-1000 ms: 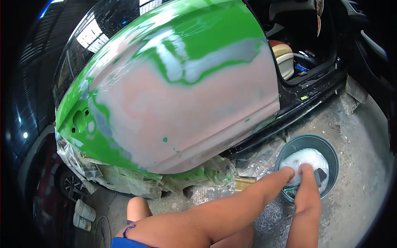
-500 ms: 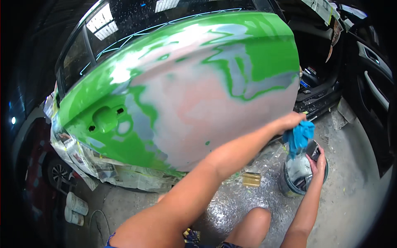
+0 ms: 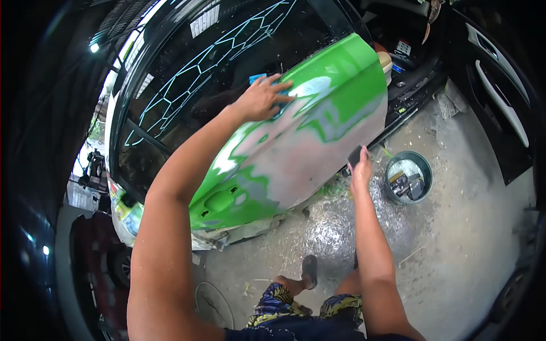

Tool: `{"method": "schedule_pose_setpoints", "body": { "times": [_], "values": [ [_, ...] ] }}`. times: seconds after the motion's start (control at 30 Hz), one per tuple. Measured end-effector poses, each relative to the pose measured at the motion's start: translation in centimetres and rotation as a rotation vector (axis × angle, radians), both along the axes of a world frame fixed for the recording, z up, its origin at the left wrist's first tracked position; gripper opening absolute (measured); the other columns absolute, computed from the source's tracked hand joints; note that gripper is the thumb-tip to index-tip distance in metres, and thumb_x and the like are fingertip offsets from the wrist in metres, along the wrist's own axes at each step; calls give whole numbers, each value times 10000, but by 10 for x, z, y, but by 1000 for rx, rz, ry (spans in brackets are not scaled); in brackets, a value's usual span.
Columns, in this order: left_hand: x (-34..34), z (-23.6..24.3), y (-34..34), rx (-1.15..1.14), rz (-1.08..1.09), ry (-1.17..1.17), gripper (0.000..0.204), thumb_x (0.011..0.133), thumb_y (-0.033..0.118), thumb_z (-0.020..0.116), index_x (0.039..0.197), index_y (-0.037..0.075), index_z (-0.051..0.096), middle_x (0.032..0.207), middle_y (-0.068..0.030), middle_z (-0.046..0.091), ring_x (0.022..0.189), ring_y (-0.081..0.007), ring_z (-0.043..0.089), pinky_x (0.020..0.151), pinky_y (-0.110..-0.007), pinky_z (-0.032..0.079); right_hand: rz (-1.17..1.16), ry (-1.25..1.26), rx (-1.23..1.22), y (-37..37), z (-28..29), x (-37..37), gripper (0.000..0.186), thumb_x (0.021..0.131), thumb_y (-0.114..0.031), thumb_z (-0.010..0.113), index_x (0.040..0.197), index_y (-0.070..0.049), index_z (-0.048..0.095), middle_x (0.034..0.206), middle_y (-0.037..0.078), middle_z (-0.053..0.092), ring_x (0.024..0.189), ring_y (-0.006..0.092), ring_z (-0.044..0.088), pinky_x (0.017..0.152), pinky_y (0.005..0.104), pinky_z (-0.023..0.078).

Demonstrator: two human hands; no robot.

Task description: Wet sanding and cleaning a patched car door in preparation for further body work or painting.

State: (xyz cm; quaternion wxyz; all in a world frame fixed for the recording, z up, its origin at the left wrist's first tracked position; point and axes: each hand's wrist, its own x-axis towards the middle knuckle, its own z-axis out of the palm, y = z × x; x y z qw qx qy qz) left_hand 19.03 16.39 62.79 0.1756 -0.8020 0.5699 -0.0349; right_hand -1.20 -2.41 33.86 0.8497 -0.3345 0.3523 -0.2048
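Note:
My left hand (image 3: 263, 100) lies with fingers spread on a wet-looking blue cloth (image 3: 257, 78), which shows at either side of it. Hand and cloth are at the upper edge of a green car door (image 3: 352, 85), below the window. Patches of grey and pinkish filler cover the middle of the door. My right hand (image 3: 361, 172) grips a dark sanding block (image 3: 356, 157), held near the door's lower edge and apart from the bucket. The dark bucket (image 3: 430, 177) stands on the floor to the right, with whitish water and several blocks (image 3: 410, 185) in it.
Newspaper masking (image 3: 219, 238) hangs below the door. An open black door (image 3: 500, 108) stands at the right. The concrete floor (image 3: 335, 227) is wet under the green door. A dark red car (image 3: 105, 256) is at the left, and a thin hose (image 3: 219, 301) loops on the floor.
My left hand has carried the blue cloth from above the bucket up and left to the door's top edge, its fingers now spread. My right hand has lifted the block out of the bucket.

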Motion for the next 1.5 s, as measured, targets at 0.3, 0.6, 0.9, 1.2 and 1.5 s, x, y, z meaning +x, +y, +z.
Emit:
{"method": "schedule_pose_setpoints", "body": {
  "times": [0.3,0.6,0.9,1.2,1.5],
  "values": [
    [-99,47,291,123,52,84,570,863,371,775,1390,240,604,1617,-125,400,1496,-409,350,1210,-606,279,-177,160,-878,98,127,140,741,1097,-371,372,1559,170,164,1631,370,204,1539,464,208,1270,474,162],
    [-66,20,263,-230,-99,-23,615,808,146,774,1392,177,587,1541,-173,453,1379,-418,457,1163,-591,341,-91,114,-928,370,137,68,779,1098,-421,325,1625,73,34,1687,327,43,1579,460,59,1264,576,41],
    [-56,5,263,-209,-156,-63,671,783,115,770,1417,178,558,1531,-171,435,1424,-407,391,1197,-608,277,-250,185,-967,367,139,84,791,1097,-438,341,1610,106,85,1676,334,108,1571,468,110,1257,589,82],
    [-68,3,239,-223,-190,-37,564,822,137,768,1361,170,605,1500,-166,467,1413,-403,409,1196,-607,283,-334,321,-947,130,128,148,783,1103,-466,351,1605,92,130,1691,298,96,1575,431,117,1266,576,96],
    [-58,10,255,-170,-162,-61,568,834,184,778,1374,196,602,1489,-154,481,1404,-400,411,1168,-613,306,-221,-73,-1348,260,92,103,698,1105,-441,328,1637,-13,187,1700,256,147,1577,435,142,1248,628,107]
  ]
}}
